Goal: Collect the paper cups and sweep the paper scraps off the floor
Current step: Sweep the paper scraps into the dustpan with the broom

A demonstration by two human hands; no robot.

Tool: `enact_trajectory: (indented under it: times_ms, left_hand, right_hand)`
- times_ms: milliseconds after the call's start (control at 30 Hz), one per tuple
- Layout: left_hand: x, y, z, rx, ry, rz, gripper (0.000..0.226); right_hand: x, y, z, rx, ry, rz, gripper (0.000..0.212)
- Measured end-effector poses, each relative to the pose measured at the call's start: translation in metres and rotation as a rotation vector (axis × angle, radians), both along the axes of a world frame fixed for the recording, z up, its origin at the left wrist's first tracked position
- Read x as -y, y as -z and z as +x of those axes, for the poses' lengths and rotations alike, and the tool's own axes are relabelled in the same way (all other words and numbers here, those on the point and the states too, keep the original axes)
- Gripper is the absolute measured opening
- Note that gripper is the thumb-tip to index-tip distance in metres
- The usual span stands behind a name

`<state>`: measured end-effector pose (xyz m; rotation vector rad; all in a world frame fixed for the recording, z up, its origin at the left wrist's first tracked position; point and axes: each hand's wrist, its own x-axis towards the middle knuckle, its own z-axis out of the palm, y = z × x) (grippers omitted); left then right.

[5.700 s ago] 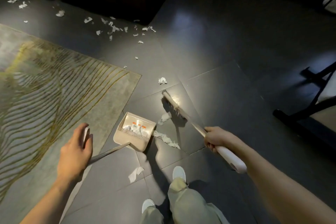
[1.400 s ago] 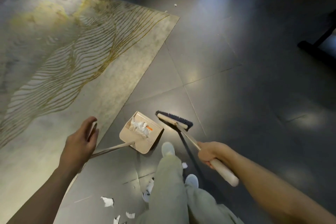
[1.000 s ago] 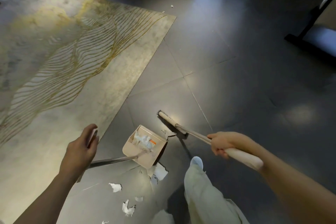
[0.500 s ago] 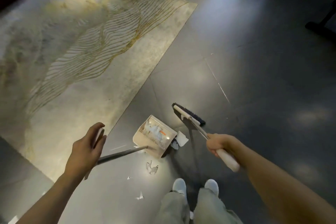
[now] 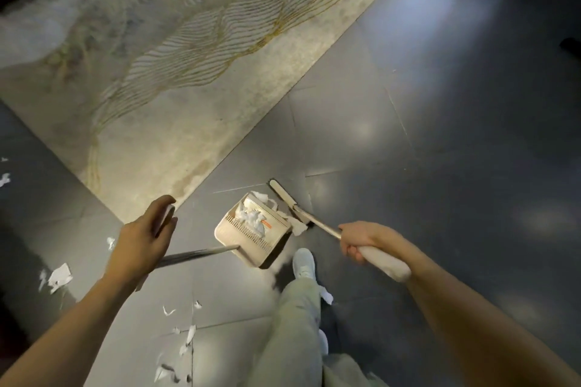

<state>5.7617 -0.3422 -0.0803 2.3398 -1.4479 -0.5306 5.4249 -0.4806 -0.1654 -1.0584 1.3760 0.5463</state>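
A: Head view. Change vs 0.5 s back?
B: Broom head now tight against dustpan mouth; big scrap at lip, part in. Paper scraps heaped inside. Pass prob. near done.
A: Hands?
B: Left hand grasping dustpan pole; right hand clenched on broom grip. Loose bits left on floor nr feet. No cups in view.

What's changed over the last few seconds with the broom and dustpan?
The broom has swept in against the dustpan's open side, driving paper scraps to its lip; the pile inside has grown. The left hand keeps gripping the dustpan handle, the right hand the broom. Loose scraps near the feet remain.
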Motion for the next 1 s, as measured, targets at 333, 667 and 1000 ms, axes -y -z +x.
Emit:
enact_trajectory:
  times_ms: [333, 667, 1000]
  left_hand:
    - [-0.139, -0.002, 0.036, -0.04, -0.098, 0.08, 0.038]
    - [-0.161, 0.026, 0.1, -0.063, -0.114, 0.094, 0.036]
    - [-0.103, 0.054, 0.186, -0.081, 0.076, 0.101, 0.033]
  right_hand:
    - [-0.057, -0.024, 0.02, -0.053, 0.04, -0.161, 0.045]
    - [-0.073, 0.008, 0.093, -0.134, 0.108, -0.089, 0.028]
    - [-0.129, 0.023, 0.202, -0.049, 0.103, -0.106, 0.039]
